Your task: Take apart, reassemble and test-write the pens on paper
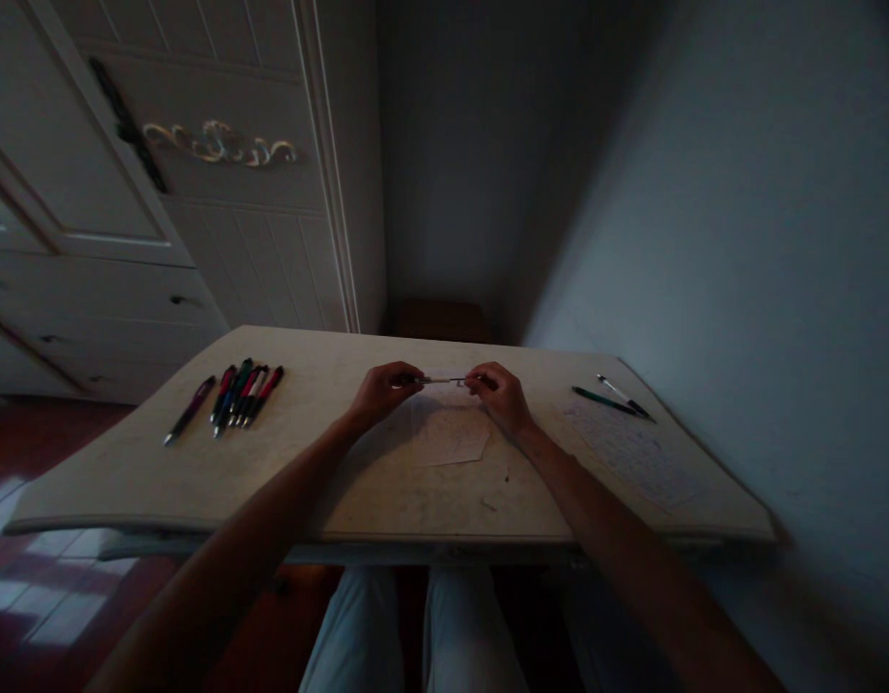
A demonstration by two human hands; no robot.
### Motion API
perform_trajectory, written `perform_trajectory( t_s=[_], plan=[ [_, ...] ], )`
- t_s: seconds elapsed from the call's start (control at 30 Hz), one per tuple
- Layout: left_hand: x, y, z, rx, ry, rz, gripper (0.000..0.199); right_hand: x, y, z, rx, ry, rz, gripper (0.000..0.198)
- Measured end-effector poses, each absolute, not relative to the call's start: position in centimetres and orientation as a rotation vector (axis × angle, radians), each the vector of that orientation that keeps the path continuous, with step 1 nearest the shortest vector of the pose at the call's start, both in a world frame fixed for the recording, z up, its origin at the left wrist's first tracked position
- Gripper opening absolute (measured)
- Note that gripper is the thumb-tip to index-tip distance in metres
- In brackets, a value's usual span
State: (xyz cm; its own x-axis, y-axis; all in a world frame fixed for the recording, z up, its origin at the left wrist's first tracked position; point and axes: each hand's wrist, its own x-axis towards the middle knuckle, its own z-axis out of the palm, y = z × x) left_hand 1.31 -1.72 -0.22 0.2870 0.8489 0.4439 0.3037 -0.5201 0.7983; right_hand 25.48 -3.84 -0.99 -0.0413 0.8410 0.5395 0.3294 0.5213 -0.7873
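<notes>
Above the middle of the table, a slim pen (437,379) runs level from hand to hand. Its left stretch is pale, and a thin dark piece like a refill shows towards the right. My left hand (387,390) pinches the left end between thumb and fingers. At the other end my right hand (499,393) is closed on the pen with its fingertips, which hide that end. Under and just in front of the hands lies a sheet of paper (451,438) with faint writing.
Several pens (242,393) lie bunched on the table's left, with a dark pen (190,410) beside them. At right, a green pen (603,399) and a white-and-black pen (622,393) lie near a written sheet (643,457). Tiny bits (489,505) lie near the front edge (444,535).
</notes>
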Motion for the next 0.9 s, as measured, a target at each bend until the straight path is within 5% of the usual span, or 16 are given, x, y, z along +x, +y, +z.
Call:
perform_trajectory(
  t_s=[0.9],
  plan=[
    [1.43, -1.51, -0.35, 1.809, 1.057, 1.294, 0.031, 25.18, -4.1, -0.8, -1.066, -1.512, 0.613, 0.019]
  ],
)
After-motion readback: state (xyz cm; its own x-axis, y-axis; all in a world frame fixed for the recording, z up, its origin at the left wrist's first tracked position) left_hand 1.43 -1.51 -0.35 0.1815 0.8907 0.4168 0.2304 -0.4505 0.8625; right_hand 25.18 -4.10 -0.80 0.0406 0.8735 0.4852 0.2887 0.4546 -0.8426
